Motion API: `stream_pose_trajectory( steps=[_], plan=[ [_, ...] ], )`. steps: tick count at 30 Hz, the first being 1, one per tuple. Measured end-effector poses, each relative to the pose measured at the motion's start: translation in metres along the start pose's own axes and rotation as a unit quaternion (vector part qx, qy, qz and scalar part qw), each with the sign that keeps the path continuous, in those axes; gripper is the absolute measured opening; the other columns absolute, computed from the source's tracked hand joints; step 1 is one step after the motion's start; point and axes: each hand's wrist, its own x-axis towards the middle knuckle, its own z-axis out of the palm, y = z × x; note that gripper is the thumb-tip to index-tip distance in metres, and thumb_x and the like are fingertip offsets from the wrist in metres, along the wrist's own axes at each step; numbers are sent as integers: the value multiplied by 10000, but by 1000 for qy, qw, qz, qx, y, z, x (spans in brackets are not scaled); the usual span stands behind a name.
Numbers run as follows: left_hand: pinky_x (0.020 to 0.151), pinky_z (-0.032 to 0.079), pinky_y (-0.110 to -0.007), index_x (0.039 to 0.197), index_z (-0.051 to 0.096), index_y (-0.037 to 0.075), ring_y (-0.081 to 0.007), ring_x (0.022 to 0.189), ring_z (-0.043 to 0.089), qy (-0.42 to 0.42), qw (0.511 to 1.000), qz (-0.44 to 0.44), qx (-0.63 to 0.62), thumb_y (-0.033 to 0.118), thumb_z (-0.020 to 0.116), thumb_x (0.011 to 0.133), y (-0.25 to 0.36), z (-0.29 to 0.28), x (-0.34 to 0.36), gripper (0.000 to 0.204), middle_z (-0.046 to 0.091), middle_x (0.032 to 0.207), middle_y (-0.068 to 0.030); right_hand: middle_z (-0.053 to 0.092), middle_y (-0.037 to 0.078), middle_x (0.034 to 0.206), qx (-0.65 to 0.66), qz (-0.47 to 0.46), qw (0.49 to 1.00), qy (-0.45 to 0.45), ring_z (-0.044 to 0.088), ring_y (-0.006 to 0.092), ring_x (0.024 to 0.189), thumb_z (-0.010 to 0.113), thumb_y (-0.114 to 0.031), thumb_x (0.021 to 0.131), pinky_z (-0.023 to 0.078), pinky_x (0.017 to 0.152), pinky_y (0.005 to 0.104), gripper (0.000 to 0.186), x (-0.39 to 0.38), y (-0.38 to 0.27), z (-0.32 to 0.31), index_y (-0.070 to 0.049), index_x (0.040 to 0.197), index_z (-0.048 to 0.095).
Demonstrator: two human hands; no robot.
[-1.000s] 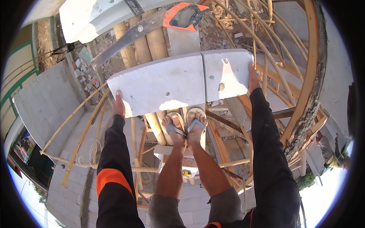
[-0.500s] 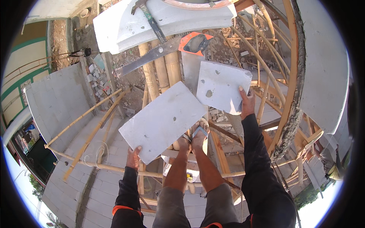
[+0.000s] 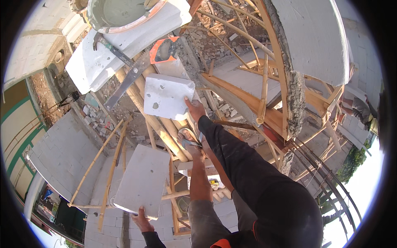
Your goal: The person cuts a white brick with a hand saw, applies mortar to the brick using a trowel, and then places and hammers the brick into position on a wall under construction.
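My left hand [image 3: 142, 220] is closed on the lower edge of a large, pale grey concrete block [image 3: 142, 182], which hangs tilted at my left side. With my right hand [image 3: 195, 110] I grip the near right corner of a smaller, pitted concrete block [image 3: 167, 93]; a finger lies on its top face and the rest of the grip is partly hidden. That block is over the bamboo poles [image 3: 165, 134], just below the orange handle of a handsaw [image 3: 128, 82]. The two blocks are apart. My sandalled feet [image 3: 189, 140] stand on the poles.
Beyond the saw, a claw hammer [image 3: 111, 49] and a round tub [image 3: 136, 25] of grey mortar sit on a white slab [image 3: 84, 68]. A rough concrete edge [image 3: 285, 62] with timber runs along the right. Bamboo braces [image 3: 95, 165] cross at left. Rubble lies far below.
The large block in my left hand has swung down and left, away from the smaller block. My right hand and the smaller block have shifted left beneath the saw handle. The view has turned.
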Motion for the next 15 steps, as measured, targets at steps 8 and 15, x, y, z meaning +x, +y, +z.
stream_pose_trajectory(
  steps=[8, 15],
  plan=[
    [760, 551, -455, 1285, 432, 0, -267, 1012, 612, -74, 993, -66, -63, 302, 660, 816, 26, -4, -74, 603, 570, 1156, -140, 474, 342, 1280, -62, 62, 996, 8, 497, 446, 1198, 634, -595, 814, 392, 1030, 458, 922, -176, -46, -20, 88, 1369, 360],
    [740, 528, -426, 1299, 476, 74, -253, 970, 637, -242, 964, -57, -96, 419, 579, 862, 76, 0, -181, 566, 608, 1169, -90, 350, 247, 1446, -317, -308, 897, -3, 269, 397, 1407, 632, -266, 822, 229, 1111, 610, 658, -432, -101, -116, -85, 1414, 409]
  ],
)
